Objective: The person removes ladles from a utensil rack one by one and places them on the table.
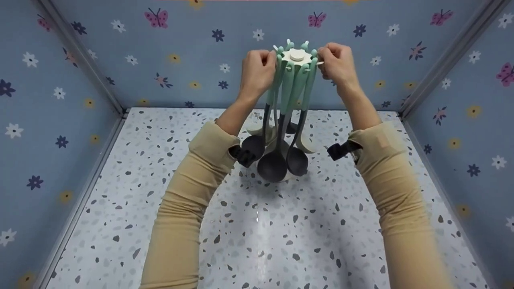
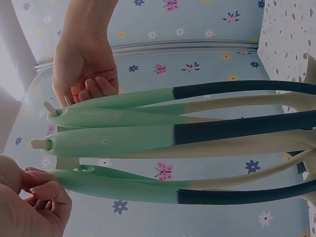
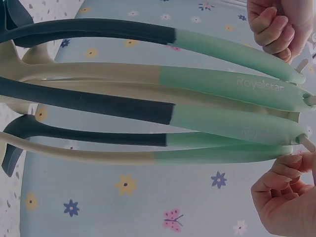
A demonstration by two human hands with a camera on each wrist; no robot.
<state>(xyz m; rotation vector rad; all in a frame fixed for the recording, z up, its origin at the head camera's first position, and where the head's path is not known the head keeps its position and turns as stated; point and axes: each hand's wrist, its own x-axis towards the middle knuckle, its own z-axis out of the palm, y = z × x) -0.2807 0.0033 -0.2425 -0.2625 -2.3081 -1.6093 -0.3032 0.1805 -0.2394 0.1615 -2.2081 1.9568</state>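
A rotating utensil stand (image 1: 296, 55) with a white hooked top holds several hanging kitchen utensils with mint-green handles (image 1: 287, 84). Among them is a black ladle (image 1: 273, 165) at the front, and another dark bowl-shaped head (image 1: 297, 161) hangs to its right. My left hand (image 1: 259, 72), fingers curled, pinches at the top end of a handle on the stand's left side. Opposite it, my right hand (image 1: 338, 64) pinches at a handle's top end beside a white hook. Fingertips of both hands partly hide the exact contact. The left wrist view shows the handles (image 2: 98, 140) lettered "Royalstar".
The stand rises from a white speckled tabletop (image 1: 257, 241), near its back edge. Blue flowered panels (image 1: 192, 48) enclose the back and both sides, with grey metal strips (image 1: 88, 176) along the edges. Black wrist cameras (image 1: 339, 151) sit at the sleeve cuffs.
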